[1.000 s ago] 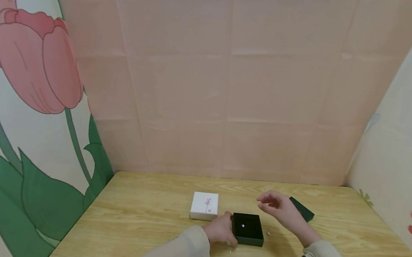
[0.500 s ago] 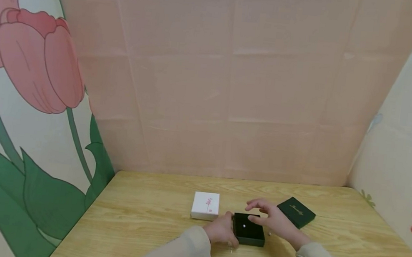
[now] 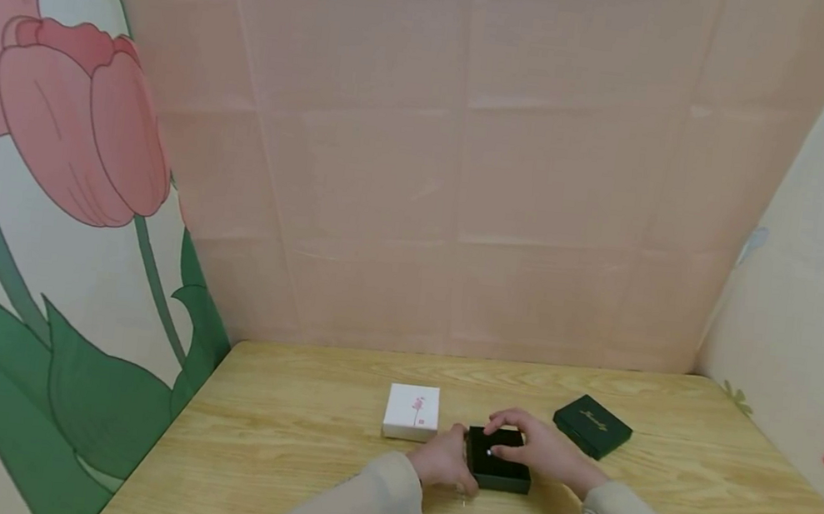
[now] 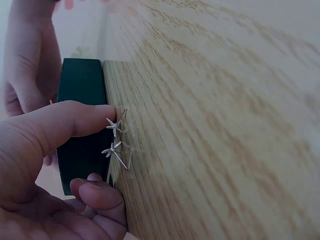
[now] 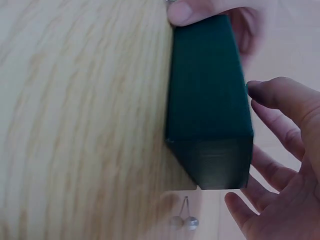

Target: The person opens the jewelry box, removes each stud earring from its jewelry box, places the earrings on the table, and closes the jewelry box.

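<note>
A dark green jewelry box [image 3: 501,482] stands without its lid on the table, black inside. My left hand [image 3: 445,460] grips its left side, thumb along the front, fingers behind. Over the box, my right hand [image 3: 534,444] is lowered with thumb and fingers spread, the thumb tip close to a small white ball [image 3: 489,452] inside. In the right wrist view the fingertips [image 5: 257,92] are at the box's upper edge. Star-shaped earrings [image 4: 114,126] with thin pins lie right at my left thumb tip. A pair of ball earrings [image 5: 191,223] sits beyond the box's far end.
The green lid [image 3: 593,427] with gold lettering lies to the right, behind my right wrist. At the left back stands a white box [image 3: 412,412] with a pink flower print. The wooden table [image 3: 290,412] ends against a pink backdrop [image 3: 357,201].
My right hand has moved left and down from above the right side to over the open box, uncovering the lid. The left hand has kept its hold on the box.
</note>
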`<state>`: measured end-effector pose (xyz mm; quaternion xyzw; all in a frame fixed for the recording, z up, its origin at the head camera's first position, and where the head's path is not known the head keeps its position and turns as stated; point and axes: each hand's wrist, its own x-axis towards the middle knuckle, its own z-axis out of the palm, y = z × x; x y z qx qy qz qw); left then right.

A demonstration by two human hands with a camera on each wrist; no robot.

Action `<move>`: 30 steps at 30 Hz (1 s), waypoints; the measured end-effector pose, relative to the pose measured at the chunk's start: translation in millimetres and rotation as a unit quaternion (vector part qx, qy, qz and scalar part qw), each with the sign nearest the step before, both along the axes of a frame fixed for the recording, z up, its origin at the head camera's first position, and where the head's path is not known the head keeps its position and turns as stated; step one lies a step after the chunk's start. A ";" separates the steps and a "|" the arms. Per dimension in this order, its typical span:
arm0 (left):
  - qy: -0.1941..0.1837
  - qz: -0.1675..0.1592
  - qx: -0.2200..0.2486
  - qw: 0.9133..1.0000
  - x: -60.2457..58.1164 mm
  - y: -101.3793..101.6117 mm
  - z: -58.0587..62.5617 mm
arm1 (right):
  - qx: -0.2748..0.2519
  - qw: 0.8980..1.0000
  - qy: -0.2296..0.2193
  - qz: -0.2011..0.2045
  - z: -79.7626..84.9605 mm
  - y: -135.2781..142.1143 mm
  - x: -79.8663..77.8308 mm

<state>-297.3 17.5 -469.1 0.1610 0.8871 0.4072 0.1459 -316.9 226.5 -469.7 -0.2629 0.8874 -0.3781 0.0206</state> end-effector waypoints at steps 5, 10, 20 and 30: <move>0.000 -0.001 0.002 1.000 0.3 0.3 -0.3 | 0.008 1.000 -0.001 0.003 -4.6 0.2 -2.9; 0.002 -0.001 -0.001 1.000 0.8 0.0 1.1 | 0.027 1.000 -0.010 0.010 -4.5 -0.5 -4.6; 0.005 -0.003 -0.010 1.000 4.3 -0.6 5.7 | 0.055 0.998 -0.009 0.039 -2.8 -3.5 -4.4; -0.008 -0.004 -0.010 1.000 3.2 -0.6 6.3 | 0.061 0.997 -0.025 0.039 2.2 -6.2 -2.7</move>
